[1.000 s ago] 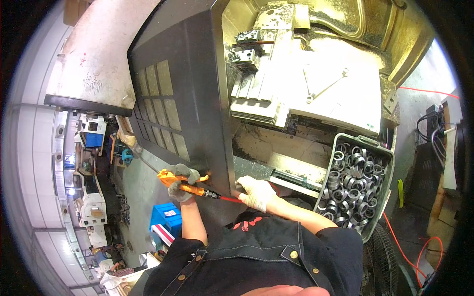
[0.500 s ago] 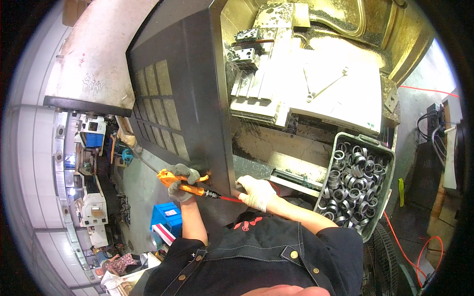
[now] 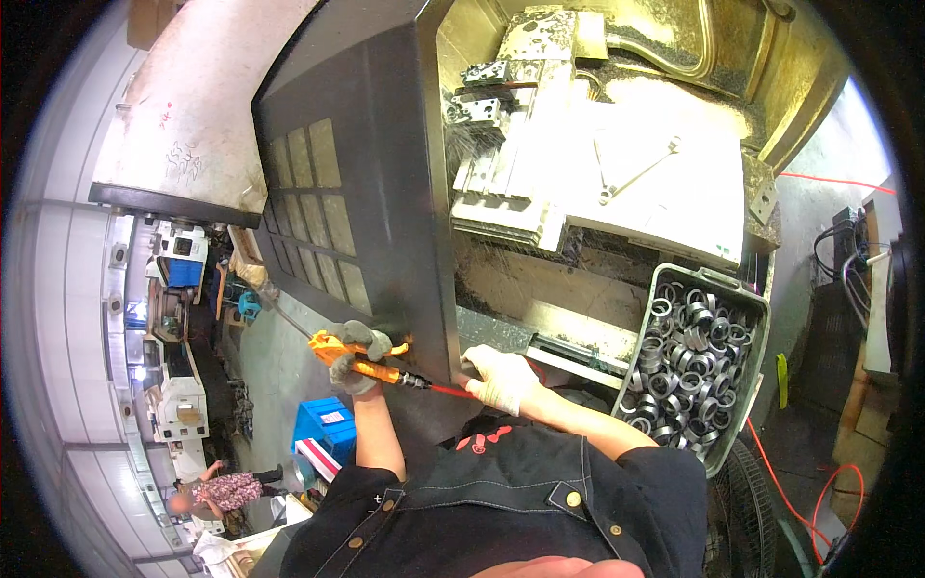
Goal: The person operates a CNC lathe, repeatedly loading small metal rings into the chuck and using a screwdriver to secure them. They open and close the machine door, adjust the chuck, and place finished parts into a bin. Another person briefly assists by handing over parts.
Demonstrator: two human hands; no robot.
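Observation:
My left hand (image 3: 354, 352), in a grey glove, is wrapped round an orange air blow gun (image 3: 378, 371) with a long thin nozzle pointing up and left. A red hose (image 3: 448, 390) runs from the gun's black fitting toward my right hand. At the lower edge of the dark machine door (image 3: 400, 193), my right hand (image 3: 501, 378) in a white glove has its fingers curled on the door's edge. Some of its fingertips are hidden. Beyond the door lies the machine's bright metal bed (image 3: 665, 164), with a wrench-like tool (image 3: 641, 169) on it.
A grey bin (image 3: 756, 371) full of metal rings (image 3: 689, 366) stands to my right. Clamping blocks (image 3: 479, 114) sit on the machine bed. On the left are a blue crate (image 3: 325, 429), other machines and a person (image 3: 226, 489). Red hose (image 3: 785, 501) trails at the lower right.
The person at the far lower left has come more fully into sight, with an arm raised. My hands keep their places on the blow gun and the door's edge.

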